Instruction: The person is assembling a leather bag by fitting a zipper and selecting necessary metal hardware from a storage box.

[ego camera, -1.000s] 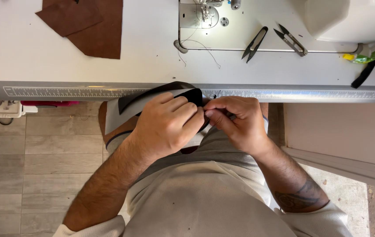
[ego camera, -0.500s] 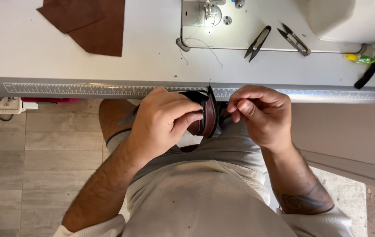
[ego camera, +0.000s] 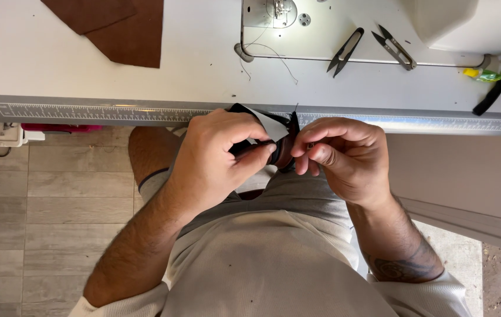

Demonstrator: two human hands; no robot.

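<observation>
Here the person sits at a sewing counter (ego camera: 145,82) and works a small dark leather piece (ego camera: 280,151) in the lap, just below the counter's front edge with its printed ruler strip (ego camera: 104,111). The left hand (ego camera: 215,158) has its grip clamped on the piece: thumb and forefinger pinch it from the nine o'clock side, and a white lining or backing (ego camera: 271,124) pokes up at twelve o'clock above the knuckles. The right hand (ego camera: 344,155) closes in from three o'clock, its fingertips together on the piece's edge, pinching something fine; whether that is a thread end or the leather's own rim I cannot tell. Held this way, the left hand likely steadies the work while the right does the fine part, and keeping it close to the body below the counter edge gives both wrists support. The piece lies between the two grips, touching both, mostly hidden by the fingers.

On the counter, at twelve o'clock from the hands, stands the sewing machine bed with its needle plate (ego camera: 275,12). Two black thread snips (ego camera: 345,51) (ego camera: 395,47) lie at one o'clock, well apart from the hands. Brown leather cut-outs (ego camera: 121,26) lie at eleven o'clock, far from the work.
</observation>
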